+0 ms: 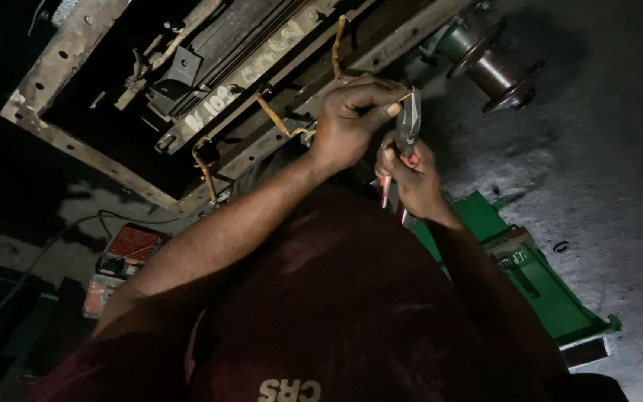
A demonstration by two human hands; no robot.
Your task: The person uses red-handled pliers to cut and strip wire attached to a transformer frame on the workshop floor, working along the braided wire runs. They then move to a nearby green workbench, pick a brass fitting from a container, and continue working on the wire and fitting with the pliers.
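— Nearest the lens, what fills the frame?

— Dark maroon shirt cloth (351,313), the person's own chest and shoulders, with both forearms running up from it into the work; the view looks along the arms toward a rusted metal frame (83,141).

— And the hands themselves?

— The right hand (409,179) is closed round the red handles of a pair of pliers (408,126), their dark nose pointing up to the wire; the left hand (351,119) is curled shut, thumb and forefinger pinching a thin yellowish wire (409,95) just beside the plier tips, seemingly to steady the strand where the tool bites.

— Where does that wire sit?

— Against the frame's near rail, at the top of the pliers; more of the same tan cable (277,117) loops along the rail in short runs, apparently tied to it at intervals; one stretch (204,165) hangs lower left.

— What lies further out?

— A round flanged hub (496,63) juts from the frame's far end, upper right; a green metal panel (537,279) lies on the grey concrete floor (619,171) below the right forearm; a small red-topped box (132,244) rests on the ground at left, with a dark cord running from it; the rest is in shadow, too dim to read.
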